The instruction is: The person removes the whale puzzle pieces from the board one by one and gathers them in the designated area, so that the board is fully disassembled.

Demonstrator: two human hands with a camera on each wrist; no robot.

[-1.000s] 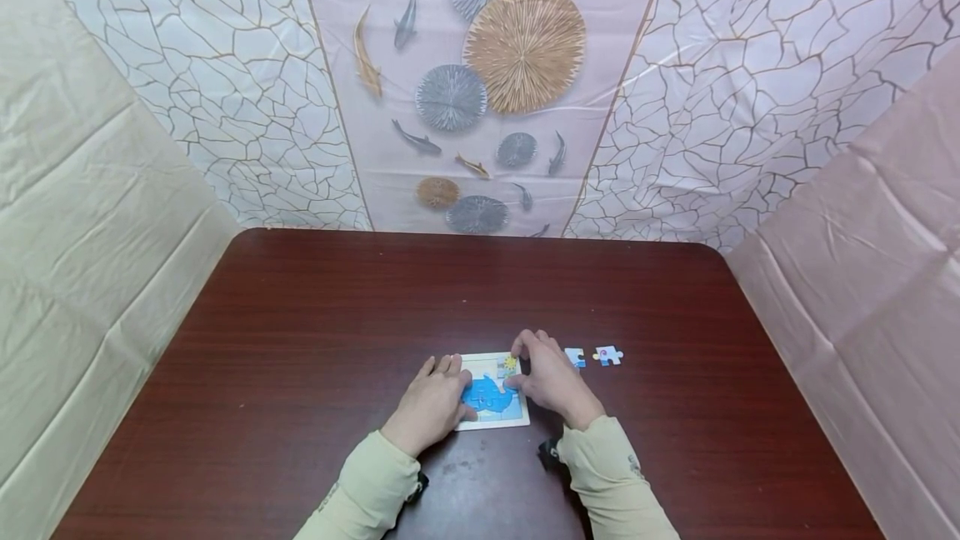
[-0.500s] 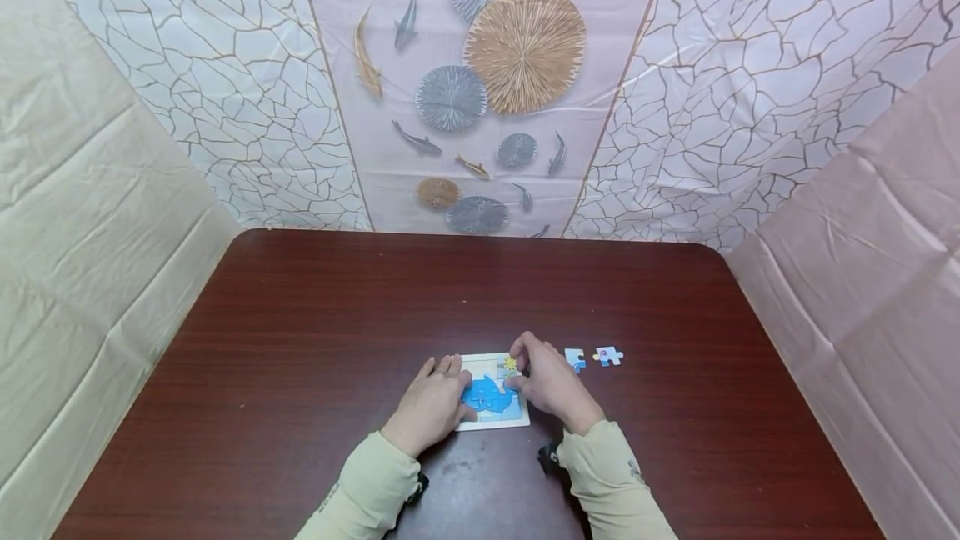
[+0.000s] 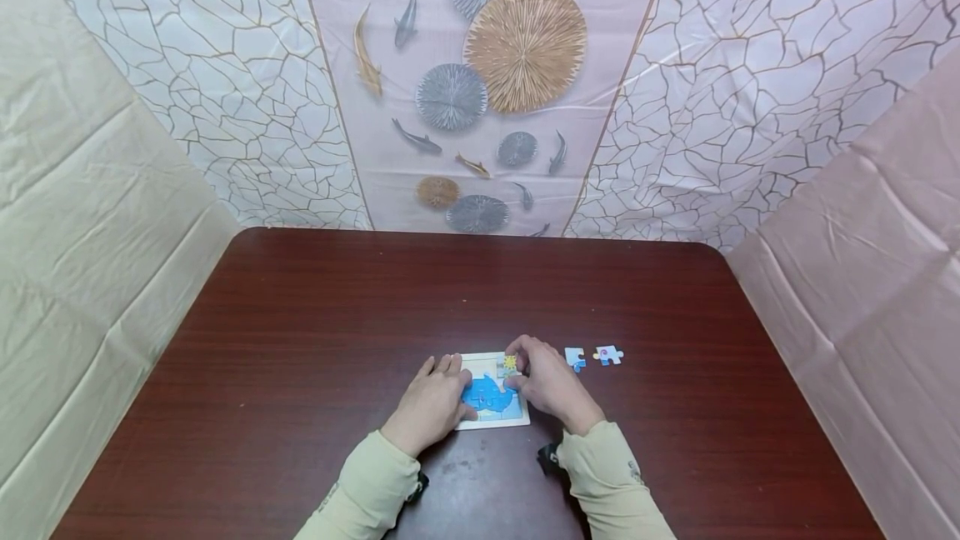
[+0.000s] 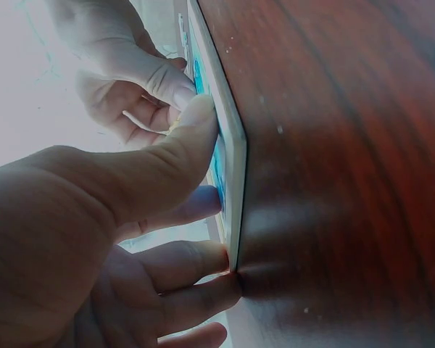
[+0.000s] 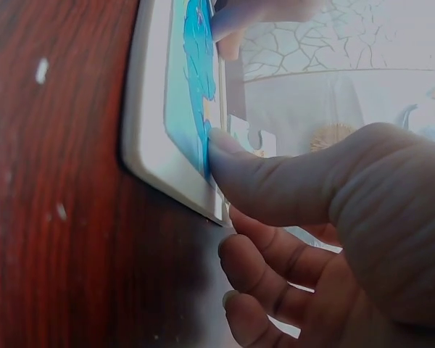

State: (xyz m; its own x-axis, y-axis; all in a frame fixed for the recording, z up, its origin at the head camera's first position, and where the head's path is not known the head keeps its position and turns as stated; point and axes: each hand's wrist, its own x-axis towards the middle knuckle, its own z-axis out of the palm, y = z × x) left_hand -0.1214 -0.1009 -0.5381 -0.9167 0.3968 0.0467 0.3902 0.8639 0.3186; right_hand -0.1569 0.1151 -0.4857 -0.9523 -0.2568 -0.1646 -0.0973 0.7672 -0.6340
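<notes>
A small framed jigsaw puzzle (image 3: 486, 397) with a blue whale picture lies flat on the table. My left hand (image 3: 435, 402) rests at its left side, thumb and fingers fairly straight against the frame (image 4: 235, 167) and its surface. Over the far right corner, my right hand (image 3: 551, 377) pinches a puzzle piece (image 3: 510, 362) bearing a yellow sun. In the left wrist view this piece (image 4: 141, 125) stands tilted up from the board. The right thumb (image 5: 268, 177) touches the whale picture near the right edge of the frame.
Two loose puzzle pieces, one blue and white (image 3: 575, 358) and one with a pink swirl (image 3: 607, 355), lie on the dark red-brown table (image 3: 337, 298) to the right of the puzzle. Patterned cloth (image 3: 480, 90) hangs behind the table.
The right fingers have shifted slightly left and lower with the sun piece, uncovering more of the nearer loose piece. The left hand and the frame have stayed in place.
</notes>
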